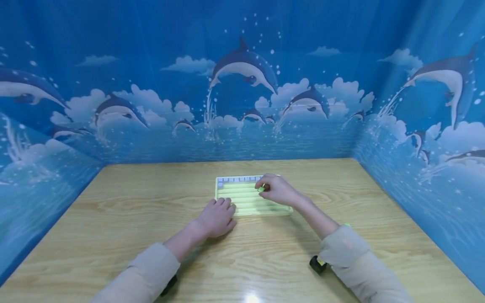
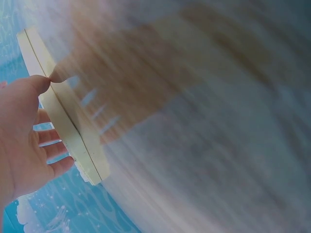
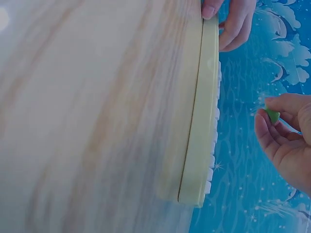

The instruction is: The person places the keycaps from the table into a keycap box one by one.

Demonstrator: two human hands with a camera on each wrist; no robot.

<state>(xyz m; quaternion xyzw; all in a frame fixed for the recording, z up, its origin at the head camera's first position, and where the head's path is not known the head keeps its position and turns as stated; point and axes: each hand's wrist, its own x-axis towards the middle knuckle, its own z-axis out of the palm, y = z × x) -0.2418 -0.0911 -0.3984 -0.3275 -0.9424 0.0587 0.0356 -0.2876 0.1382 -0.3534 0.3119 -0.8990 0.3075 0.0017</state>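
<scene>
A pale yellow-green ridged tray (image 1: 242, 201) lies on the table, with several small lilac-white blocks (image 1: 236, 179) along its far row and one at the left of the second row. My left hand (image 1: 217, 216) holds its near left corner; the left wrist view shows the thumb (image 2: 41, 83) against the front edge and the fingers (image 2: 60, 166) on the far side. Over the right part of the tray, my right hand (image 1: 278, 190) pinches a small green piece (image 3: 272, 115) between thumb and fingertips, apart from the tray in the right wrist view.
The wood-grain table (image 1: 151, 185) meets a blue dolphin-print curtain (image 1: 170, 139) at the back and both sides. A dark device (image 1: 317, 265) is strapped under the right sleeve. A bright light reflection (image 1: 251, 298) shows on the near table surface.
</scene>
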